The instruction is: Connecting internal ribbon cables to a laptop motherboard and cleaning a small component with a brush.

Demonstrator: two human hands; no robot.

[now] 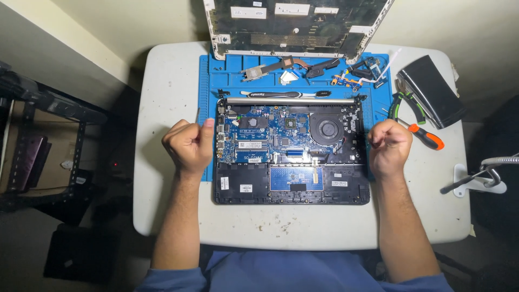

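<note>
An opened laptop base lies on a blue work mat in the middle of a white table. Its blue circuit board and round black fan are exposed. My left hand is curled into a fist just left of the laptop, thumb up, holding nothing I can see. My right hand is a fist just right of the laptop. Neither hand touches the laptop.
A removed laptop cover leans at the back. Loose parts, a heat pipe and small boards lie on the mat. An orange-handled screwdriver, green pliers and a black case sit at the right. A dark rack stands left.
</note>
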